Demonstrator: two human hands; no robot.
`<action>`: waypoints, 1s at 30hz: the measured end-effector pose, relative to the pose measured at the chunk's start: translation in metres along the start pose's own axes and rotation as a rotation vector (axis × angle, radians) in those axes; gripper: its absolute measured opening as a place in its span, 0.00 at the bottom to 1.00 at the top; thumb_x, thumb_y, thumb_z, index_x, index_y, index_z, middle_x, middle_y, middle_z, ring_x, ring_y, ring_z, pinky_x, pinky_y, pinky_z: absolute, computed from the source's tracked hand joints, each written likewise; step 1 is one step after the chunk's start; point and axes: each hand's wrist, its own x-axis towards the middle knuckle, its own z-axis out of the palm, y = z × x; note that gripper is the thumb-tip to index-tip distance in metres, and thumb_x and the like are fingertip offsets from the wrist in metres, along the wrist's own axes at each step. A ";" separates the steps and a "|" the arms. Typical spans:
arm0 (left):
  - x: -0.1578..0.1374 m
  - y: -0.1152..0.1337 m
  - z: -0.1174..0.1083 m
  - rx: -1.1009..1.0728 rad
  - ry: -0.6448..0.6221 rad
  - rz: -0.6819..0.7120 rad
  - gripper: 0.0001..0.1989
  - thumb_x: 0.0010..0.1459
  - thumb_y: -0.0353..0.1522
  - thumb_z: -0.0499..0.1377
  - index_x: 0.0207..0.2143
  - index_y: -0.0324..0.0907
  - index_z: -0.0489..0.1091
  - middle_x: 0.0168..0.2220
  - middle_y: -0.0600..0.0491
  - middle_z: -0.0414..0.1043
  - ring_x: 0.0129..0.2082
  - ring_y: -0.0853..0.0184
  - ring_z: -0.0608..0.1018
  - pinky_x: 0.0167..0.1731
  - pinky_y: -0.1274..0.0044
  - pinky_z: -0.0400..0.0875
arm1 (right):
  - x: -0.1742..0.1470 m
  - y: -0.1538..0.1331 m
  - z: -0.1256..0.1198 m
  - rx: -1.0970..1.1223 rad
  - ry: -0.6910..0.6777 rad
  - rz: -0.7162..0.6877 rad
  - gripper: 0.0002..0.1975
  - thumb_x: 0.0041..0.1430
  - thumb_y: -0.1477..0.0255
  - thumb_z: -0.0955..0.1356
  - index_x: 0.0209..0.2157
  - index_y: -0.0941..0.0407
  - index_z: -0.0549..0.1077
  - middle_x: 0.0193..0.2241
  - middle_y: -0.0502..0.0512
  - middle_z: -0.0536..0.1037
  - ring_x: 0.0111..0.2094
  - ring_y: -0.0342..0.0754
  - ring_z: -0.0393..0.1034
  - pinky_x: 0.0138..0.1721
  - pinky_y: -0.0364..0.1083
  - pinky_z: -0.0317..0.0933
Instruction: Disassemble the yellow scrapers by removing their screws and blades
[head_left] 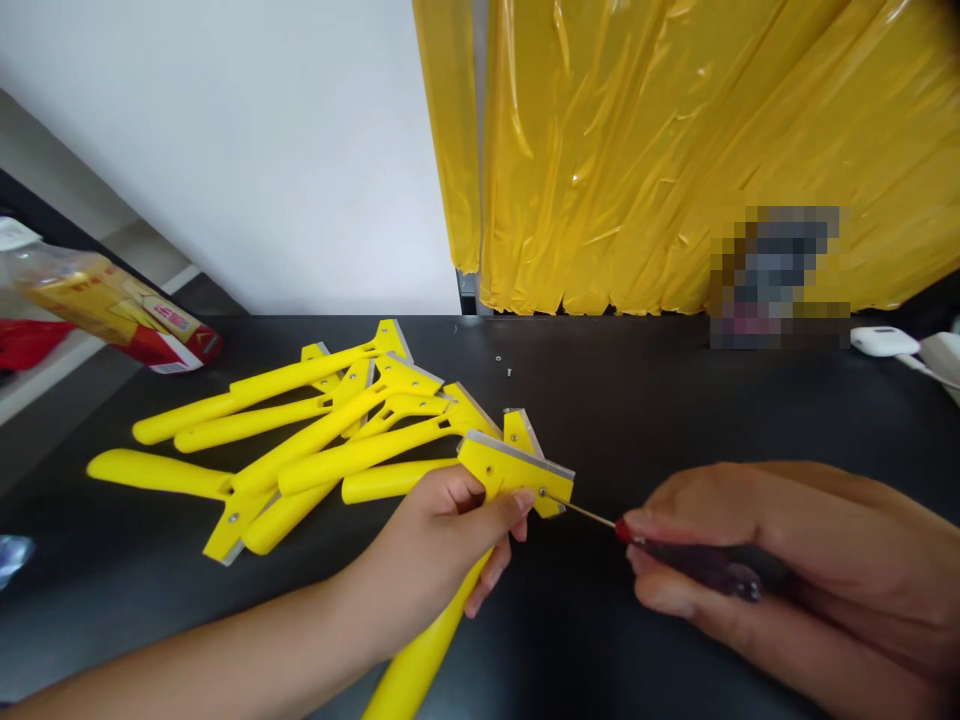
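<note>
Left hand (469, 515) grips a yellow scraper (517, 465) near the head, thumb pressed on the face; it's held over the black table (637, 400), just right of the pile, handle running down out of view at bottom. Right hand (772, 530) pinches a screwdriver (694, 565), red collar near the fingertips, shaft pointing left, tip at the screw (542, 492) in the head. Can't tell if the tip is fully seated. Dark hole (489, 469) on the head's other side. Scraper pile (360, 455) lies to the left, handles overlapping, mostly pointing left. Small loose screw (509, 372) and tiny ring (498, 358) lie behind the heads. Bottle (127, 310) tilted at far left; yellow sheeting (615, 150) behind.
</note>
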 end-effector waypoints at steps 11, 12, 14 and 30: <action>0.001 0.001 0.000 0.023 0.005 0.008 0.19 0.67 0.46 0.63 0.29 0.42 0.70 0.15 0.60 0.65 0.12 0.74 0.64 0.14 0.83 0.57 | 0.008 -0.001 0.007 -0.320 0.006 -0.321 0.11 0.67 0.82 0.65 0.48 0.60 0.74 0.39 0.58 0.85 0.35 0.54 0.78 0.33 0.55 0.69; 0.001 0.001 0.000 0.015 0.009 0.006 0.19 0.67 0.46 0.63 0.29 0.42 0.70 0.16 0.59 0.65 0.13 0.74 0.64 0.14 0.83 0.58 | 0.006 -0.002 0.006 -0.318 0.000 -0.328 0.11 0.68 0.82 0.64 0.48 0.59 0.74 0.36 0.56 0.85 0.32 0.52 0.77 0.31 0.55 0.67; 0.001 0.001 0.000 0.002 0.013 0.006 0.18 0.66 0.45 0.63 0.29 0.42 0.71 0.16 0.59 0.65 0.13 0.74 0.64 0.14 0.82 0.58 | 0.003 -0.003 0.004 -0.304 -0.023 -0.309 0.11 0.71 0.80 0.62 0.45 0.57 0.75 0.34 0.54 0.84 0.29 0.50 0.75 0.29 0.54 0.65; 0.002 -0.003 -0.002 -0.003 -0.010 0.025 0.18 0.68 0.45 0.63 0.30 0.42 0.71 0.16 0.59 0.66 0.13 0.75 0.65 0.14 0.83 0.59 | 0.002 -0.004 0.007 -0.375 -0.032 -0.260 0.08 0.71 0.77 0.67 0.50 0.59 0.74 0.36 0.56 0.83 0.36 0.55 0.77 0.35 0.54 0.63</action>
